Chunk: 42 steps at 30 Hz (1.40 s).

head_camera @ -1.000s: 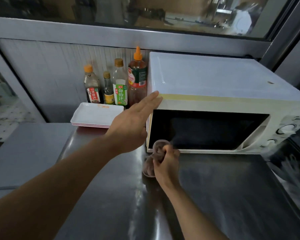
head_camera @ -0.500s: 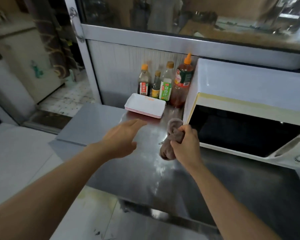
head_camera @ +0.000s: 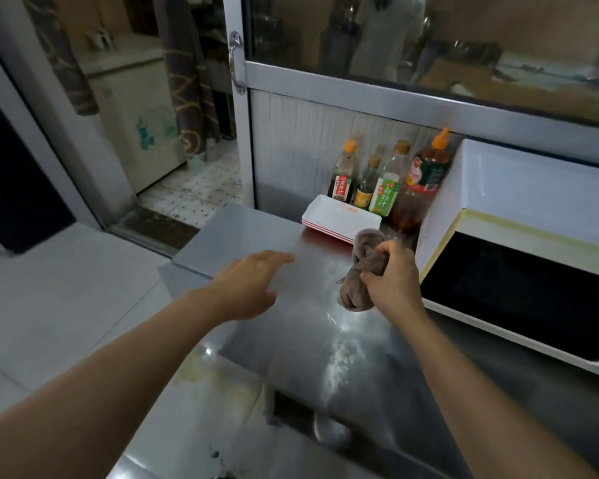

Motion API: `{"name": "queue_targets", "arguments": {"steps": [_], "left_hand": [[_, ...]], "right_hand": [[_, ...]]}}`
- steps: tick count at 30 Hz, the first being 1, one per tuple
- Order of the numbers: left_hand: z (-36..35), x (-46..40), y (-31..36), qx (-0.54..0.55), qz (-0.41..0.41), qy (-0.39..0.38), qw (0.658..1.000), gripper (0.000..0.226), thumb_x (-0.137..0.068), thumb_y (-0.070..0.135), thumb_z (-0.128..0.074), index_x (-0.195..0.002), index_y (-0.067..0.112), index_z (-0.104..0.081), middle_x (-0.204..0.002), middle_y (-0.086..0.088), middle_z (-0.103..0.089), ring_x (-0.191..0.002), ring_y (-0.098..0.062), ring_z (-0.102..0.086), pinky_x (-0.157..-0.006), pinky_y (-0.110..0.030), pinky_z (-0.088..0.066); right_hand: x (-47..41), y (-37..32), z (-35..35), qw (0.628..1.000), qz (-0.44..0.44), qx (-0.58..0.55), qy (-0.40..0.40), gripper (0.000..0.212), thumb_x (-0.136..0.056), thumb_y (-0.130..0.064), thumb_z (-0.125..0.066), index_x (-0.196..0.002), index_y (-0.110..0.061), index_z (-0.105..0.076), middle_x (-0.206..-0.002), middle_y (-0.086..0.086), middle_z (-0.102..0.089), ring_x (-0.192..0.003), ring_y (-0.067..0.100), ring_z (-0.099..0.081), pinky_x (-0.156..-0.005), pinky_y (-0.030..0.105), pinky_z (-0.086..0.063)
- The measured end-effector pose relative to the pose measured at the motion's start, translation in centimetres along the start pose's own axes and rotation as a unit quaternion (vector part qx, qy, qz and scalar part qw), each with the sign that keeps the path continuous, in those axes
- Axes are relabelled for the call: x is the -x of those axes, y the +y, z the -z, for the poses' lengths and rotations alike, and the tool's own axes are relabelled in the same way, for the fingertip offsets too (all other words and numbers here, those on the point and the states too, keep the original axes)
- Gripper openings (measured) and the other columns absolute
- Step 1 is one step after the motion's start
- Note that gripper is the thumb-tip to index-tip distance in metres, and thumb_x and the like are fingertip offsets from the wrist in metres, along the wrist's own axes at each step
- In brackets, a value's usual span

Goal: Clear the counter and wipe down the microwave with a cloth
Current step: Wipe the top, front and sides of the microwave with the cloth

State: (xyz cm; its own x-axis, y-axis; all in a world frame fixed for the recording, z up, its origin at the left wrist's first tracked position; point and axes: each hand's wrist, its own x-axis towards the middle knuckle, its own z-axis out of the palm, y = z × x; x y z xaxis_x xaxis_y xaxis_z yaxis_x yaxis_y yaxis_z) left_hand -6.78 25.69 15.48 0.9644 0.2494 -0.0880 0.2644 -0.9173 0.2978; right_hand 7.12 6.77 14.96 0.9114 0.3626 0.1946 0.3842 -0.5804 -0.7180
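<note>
A white microwave (head_camera: pixel 519 198) with a dark door stands on the right of the steel counter (head_camera: pixel 312 340). My right hand (head_camera: pixel 391 278) grips a bunched brown cloth (head_camera: pixel 357 271) above the counter, just left of the microwave's front corner. Stretched over the counter's left part, my left hand (head_camera: pixel 249 285) has its fingers straight and holds nothing. Several sauce bottles (head_camera: pixel 384 188) stand against the back wall beside the microwave. In front of them lies a stack of white trays (head_camera: pixel 336 216).
The counter ends at its left edge, with tiled floor (head_camera: pixel 66 305) below. A glass partition with a metal frame (head_camera: pixel 360 84) runs behind the counter. A doorway (head_camera: pixel 173 133) opens at the back left.
My left hand has come off the microwave's top corner and dropped over the counter. My right hand has lifted the cloth up and left. The view has swung left and pulled back.
</note>
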Motion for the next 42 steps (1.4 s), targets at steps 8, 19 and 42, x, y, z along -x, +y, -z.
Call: {"name": "queue_targets", "arguments": {"steps": [8, 19, 42], "left_hand": [[1.5, -7.1, -1.9, 0.005, -0.08, -0.02, 0.997, 0.067, -0.085, 0.025, -0.062, -0.144, 0.03, -0.029, -0.15, 0.004, -0.035, -0.133, -0.018, -0.038, -0.111, -0.036, -0.032], [5.5, -17.7, -6.1, -0.006, -0.302, -0.082, 0.95, 0.068, -0.088, 0.02, -0.057, -0.147, 0.026, -0.025, -0.154, 0.003, -0.028, -0.138, -0.017, -0.032, -0.112, -0.031, -0.029], [4.8, -27.7, 4.5, 0.009, -0.497, -0.097, 0.862, 0.069, -0.084, 0.015, -0.058, -0.146, 0.024, -0.029, -0.151, 0.003, -0.032, -0.136, -0.017, -0.034, -0.109, -0.034, -0.032]], "right_hand": [[-4.6, -0.5, -1.7, 0.997, -0.016, 0.026, 0.064, 0.026, -0.077, -0.003, -0.062, -0.102, -0.01, -0.054, -0.098, 0.002, -0.048, -0.083, 0.013, -0.05, -0.07, 0.022, -0.041], [-6.4, -5.1, -6.4, 0.964, -0.091, 0.063, 0.241, 0.027, -0.069, 0.007, -0.062, -0.084, -0.013, -0.052, -0.073, -0.018, -0.045, -0.067, -0.008, -0.053, -0.054, -0.003, -0.033], [-7.7, -5.4, 1.8, 0.877, -0.125, 0.166, 0.433, 0.042, -0.071, 0.008, -0.061, -0.11, -0.007, -0.063, -0.128, 0.008, -0.044, -0.101, -0.004, -0.04, -0.083, -0.004, -0.029]]}}
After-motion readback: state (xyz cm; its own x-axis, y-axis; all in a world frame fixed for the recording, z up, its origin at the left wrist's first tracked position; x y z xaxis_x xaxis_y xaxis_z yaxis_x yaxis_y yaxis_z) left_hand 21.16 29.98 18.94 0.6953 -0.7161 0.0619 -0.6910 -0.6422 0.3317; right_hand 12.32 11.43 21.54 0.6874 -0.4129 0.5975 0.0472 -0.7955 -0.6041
